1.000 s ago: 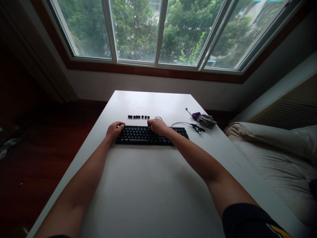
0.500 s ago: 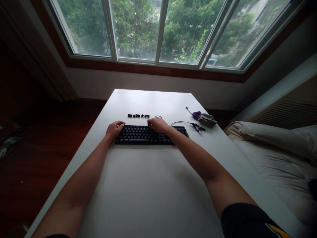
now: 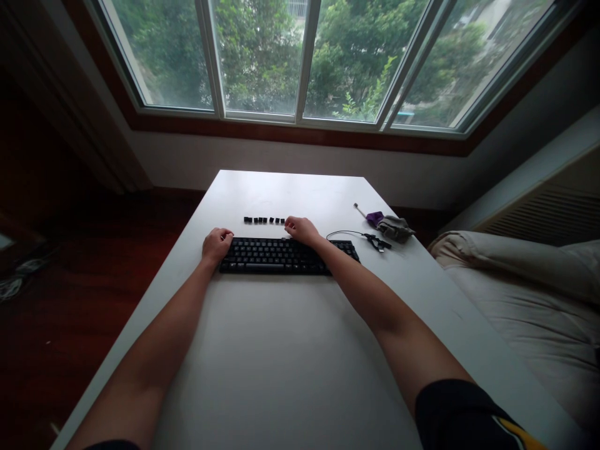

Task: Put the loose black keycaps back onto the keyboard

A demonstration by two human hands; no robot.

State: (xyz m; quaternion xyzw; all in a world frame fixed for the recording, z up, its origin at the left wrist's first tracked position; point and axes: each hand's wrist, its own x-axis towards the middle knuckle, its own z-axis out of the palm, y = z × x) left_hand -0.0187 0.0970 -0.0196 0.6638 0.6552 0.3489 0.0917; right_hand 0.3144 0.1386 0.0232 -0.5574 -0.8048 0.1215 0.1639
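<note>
A black keyboard (image 3: 262, 255) lies on the white table. My left hand (image 3: 217, 245) is at its far left corner, thumb and fingers closed on the edge. My right hand (image 3: 302, 229) hovers just past the keyboard's far edge, fingers pinched together. Its fingertips are beside the right end of a row of several loose black keycaps (image 3: 259, 220). Whatever those fingers hold is too small and hidden to make out. My right forearm covers part of the keyboard's right side.
To the right on the table (image 3: 281, 350) lie a black cable with a USB plug (image 3: 376, 242), a grey cloth bundle (image 3: 396, 229) with a purple part (image 3: 374, 218), and a thin brush-like stick (image 3: 359, 210). A beige sofa (image 3: 510, 294) flanks the table; a window is beyond it.
My right hand has moved off the keyboard's top rows, away from me, to the right end of the keycap row. My left hand stays at the corner. The view has shifted slightly.
</note>
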